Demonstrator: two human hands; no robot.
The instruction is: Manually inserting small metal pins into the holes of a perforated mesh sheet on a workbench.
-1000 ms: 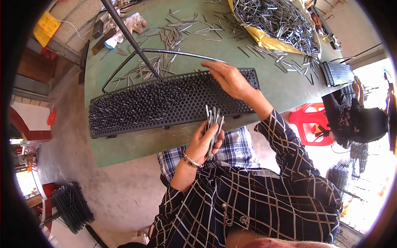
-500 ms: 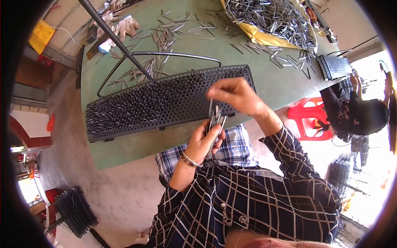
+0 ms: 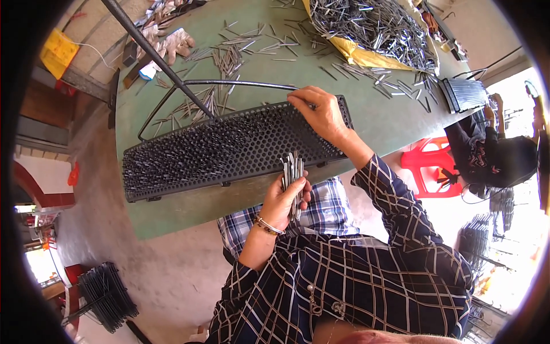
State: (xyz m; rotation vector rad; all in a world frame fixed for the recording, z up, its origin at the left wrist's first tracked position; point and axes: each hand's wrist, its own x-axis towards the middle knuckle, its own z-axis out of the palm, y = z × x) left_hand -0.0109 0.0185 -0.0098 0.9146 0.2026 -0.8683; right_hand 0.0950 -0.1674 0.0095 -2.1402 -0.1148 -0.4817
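Note gloves (image 3: 176, 45) on desk (image 3: 177, 215), far left. See perforated tray (image 3: 272, 146) along near edge, crowded with strips (image 3: 177, 155) on left part. Observe left hand (image 3: 281, 200) clamped round strips in front of tray; apart, right hand (image 3: 322, 114) over tray's right part, cannot tell whether pinching anything. Farther right, note sack (image 3: 366, 56) of strips.

Your glossy metal strips (image 3: 293, 167), matt tray (image 3: 266, 147), smooth tabletop (image 3: 389, 127), woven cloth shirt (image 3: 349, 272), plus a shiny plastic stool (image 3: 410, 166).
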